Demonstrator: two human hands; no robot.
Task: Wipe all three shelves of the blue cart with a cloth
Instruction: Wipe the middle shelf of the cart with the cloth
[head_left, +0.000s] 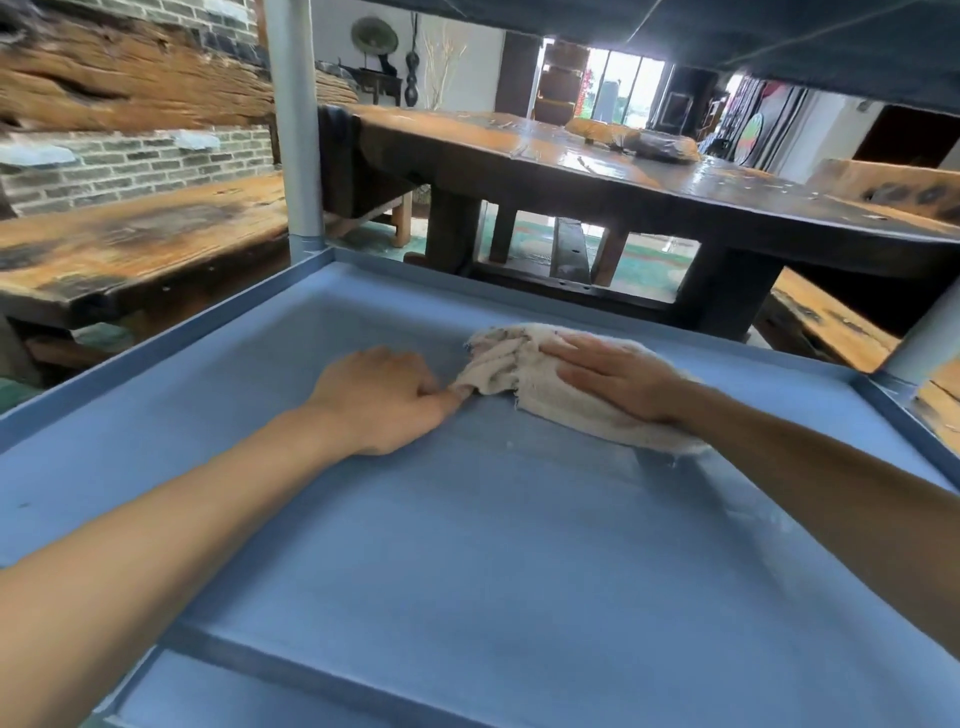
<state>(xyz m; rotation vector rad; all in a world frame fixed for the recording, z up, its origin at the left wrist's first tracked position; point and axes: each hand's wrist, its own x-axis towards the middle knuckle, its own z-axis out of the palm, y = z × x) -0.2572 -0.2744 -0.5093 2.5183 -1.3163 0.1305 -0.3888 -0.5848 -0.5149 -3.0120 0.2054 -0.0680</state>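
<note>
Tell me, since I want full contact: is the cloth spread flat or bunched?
Bunched: the cloth lies crumpled in folds under the right hand.

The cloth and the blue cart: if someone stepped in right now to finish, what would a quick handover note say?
Right hand: laid flat with straight fingers on the cloth, pressing it to the shelf.
Left hand: fingers curled, pinching the cloth's near left corner.
Cloth: bunched, soiled at its far edge, lying toward the far side of this shelf, right of centre.
Another shelf sits overhead, so this is not the top one.
Done: a damp streak shows near the right arm; how much else is wiped cannot be told.
Left: finish this shelf, then check the others.
</note>
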